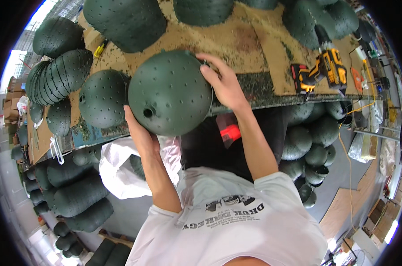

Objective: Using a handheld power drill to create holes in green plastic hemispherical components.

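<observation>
Centrally, I view from afar a large, round, dark-green plastic shell (176, 84), dotted all over, at the near edge of a brown-covered wooden worktable (227, 48). My bare left hand (141, 132) cups its lower left, fingers mostly hidden. My bare right hand (225, 85), partly open, grips its upper right. Rightward lies a yellow-and-black cordless drill (335, 68).
</observation>
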Demonstrator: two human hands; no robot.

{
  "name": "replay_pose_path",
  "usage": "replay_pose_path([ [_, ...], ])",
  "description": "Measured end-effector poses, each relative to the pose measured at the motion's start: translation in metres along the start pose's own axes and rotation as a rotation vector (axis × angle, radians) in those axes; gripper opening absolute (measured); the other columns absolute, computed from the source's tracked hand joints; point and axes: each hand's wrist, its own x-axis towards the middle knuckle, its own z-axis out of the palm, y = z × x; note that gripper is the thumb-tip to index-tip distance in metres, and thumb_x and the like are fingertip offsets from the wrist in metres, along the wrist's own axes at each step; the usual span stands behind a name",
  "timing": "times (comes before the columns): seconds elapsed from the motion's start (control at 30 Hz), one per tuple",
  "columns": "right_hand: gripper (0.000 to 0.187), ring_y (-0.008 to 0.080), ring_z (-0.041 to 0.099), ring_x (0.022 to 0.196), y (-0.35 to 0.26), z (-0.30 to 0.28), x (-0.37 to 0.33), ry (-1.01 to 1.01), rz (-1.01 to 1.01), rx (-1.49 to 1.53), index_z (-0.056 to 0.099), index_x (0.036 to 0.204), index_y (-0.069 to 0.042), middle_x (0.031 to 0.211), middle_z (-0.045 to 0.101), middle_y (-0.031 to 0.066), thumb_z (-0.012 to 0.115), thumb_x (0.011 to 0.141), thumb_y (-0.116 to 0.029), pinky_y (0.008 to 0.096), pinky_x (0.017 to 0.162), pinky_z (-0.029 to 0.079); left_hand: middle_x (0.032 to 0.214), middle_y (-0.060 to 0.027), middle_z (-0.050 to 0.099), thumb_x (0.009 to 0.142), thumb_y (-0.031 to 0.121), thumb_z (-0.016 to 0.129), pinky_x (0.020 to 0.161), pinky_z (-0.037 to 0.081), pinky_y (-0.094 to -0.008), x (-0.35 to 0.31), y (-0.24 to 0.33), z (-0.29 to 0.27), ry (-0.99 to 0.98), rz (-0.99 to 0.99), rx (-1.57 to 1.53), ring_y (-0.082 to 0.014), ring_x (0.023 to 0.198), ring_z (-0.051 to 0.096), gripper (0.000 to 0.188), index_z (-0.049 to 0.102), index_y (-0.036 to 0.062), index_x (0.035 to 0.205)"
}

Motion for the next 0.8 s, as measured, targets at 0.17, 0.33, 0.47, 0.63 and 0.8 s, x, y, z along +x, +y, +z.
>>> replay_pose_path([
  [0.17, 0.04, 0.0326, 0.064, 0.111, -0.004, 0.009, 0.009, 0.116, 0.075, -0.015, 0.065, 0.123, -0.004, 0.122, 0.066, 0.0179, 0.057, 0.1, -0.036, 0.0388, 0.094, 0.049, 0.146, -0.0101, 0.048, 0.099, 0.052, 0.058, 0.115, 0.031, -0.036, 0.0, 0.006, -0.04, -0.426, 0.096, 0.18, -0.0224, 0.134, 0.046, 0.077, 0.036, 0.0016, 0.153],
  [0.33, 0.038, 0.0353, 0.065, 0.108, 0.0, 0.012, 0.011, 0.184, 0.123, -0.044, 0.069, 0.114, -0.003, 0.113, 0.07, 0.0194, 0.056, 0.098, -0.034, 0.04, 0.093, 0.05, 0.142, -0.0125, 0.05, 0.069, 0.044, 0.092, 0.112, 0.036, -0.0374, -0.016, -0.002, -0.04, -0.52, 0.242, 0.452, -0.0238, 0.13, 0.049, 0.114, 0.029, 0.0004, 0.154],
  [0.47, 0.039, 0.0382, 0.065, 0.108, -0.013, 0.016, 0.014, 0.226, 0.161, -0.057, 0.069, 0.111, 0.0, 0.111, 0.069, 0.023, 0.054, 0.097, -0.033, 0.0409, 0.094, 0.049, 0.14, -0.0166, 0.052, 0.078, 0.041, 0.087, 0.112, 0.035, -0.0377, -0.016, -0.002, -0.043, -0.237, 0.197, 0.382, -0.0257, 0.131, 0.049, 0.101, 0.034, -0.0057, 0.15],
  [0.63, 0.048, 0.0423, 0.065, 0.104, 0.008, 0.009, 0.028, 0.197, 0.162, -0.152, 0.069, 0.109, 0.001, 0.105, 0.07, 0.0255, 0.049, 0.096, -0.041, 0.0447, 0.092, 0.049, 0.135, -0.0186, 0.056, 0.087, 0.038, 0.079, 0.111, 0.036, -0.0381, -0.018, -0.001, -0.026, -0.168, 0.214, 0.441, -0.0262, 0.128, 0.052, 0.084, 0.039, -0.0063, 0.147],
  [0.8, 0.044, 0.0372, 0.068, 0.097, 0.008, 0.006, 0.031, 0.189, 0.209, -0.142, 0.071, 0.108, 0.0, 0.099, 0.072, 0.0219, 0.051, 0.096, -0.037, 0.0413, 0.089, 0.05, 0.132, -0.0183, 0.056, 0.095, 0.039, 0.071, 0.105, 0.042, -0.0344, -0.02, -0.009, -0.014, -0.119, 0.318, 0.52, -0.023, 0.12, 0.056, 0.078, 0.037, -0.0085, 0.146],
])
